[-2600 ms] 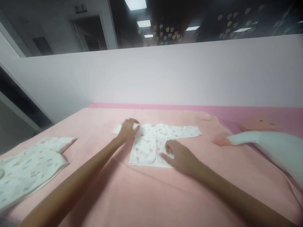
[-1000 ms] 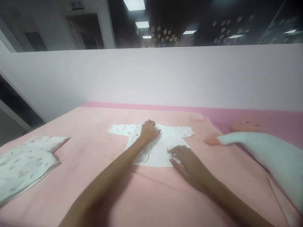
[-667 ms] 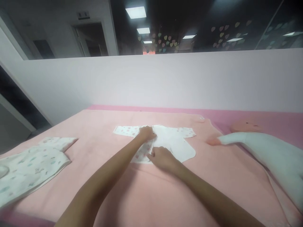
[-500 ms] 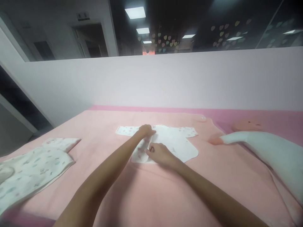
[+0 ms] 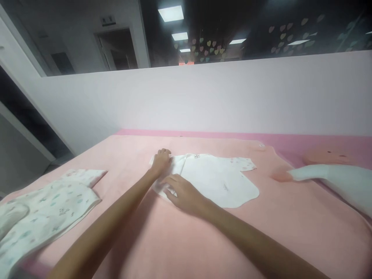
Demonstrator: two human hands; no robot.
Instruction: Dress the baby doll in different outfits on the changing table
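A small white baby top [image 5: 215,180] lies spread on the pink blanket, a patterned sleeve out to the right and a little printed label at its neckline. My left hand [image 5: 162,161] rests on its left shoulder and sleeve, fingers extended, covering most of that sleeve. Over the left side of the body is my right hand [image 5: 183,193], its thumb and fingers apart and curved near the lower left edge. A front seam or overlapping edge runs down from the neckline between the hands. The cloth under both hands is partly hidden.
A second printed baby garment [image 5: 58,205] lies at the left. On the right is a pale plush-like object [image 5: 331,176] with a pinkish tip. The pink blanket [image 5: 180,240] reaches back toward a white wall [image 5: 217,100] with a dark window above it.
Both hands have moved left from the top's middle edge, and their closed fingers have opened. The left front, where pattern showed before, now looks mostly white. The view has shifted slightly.
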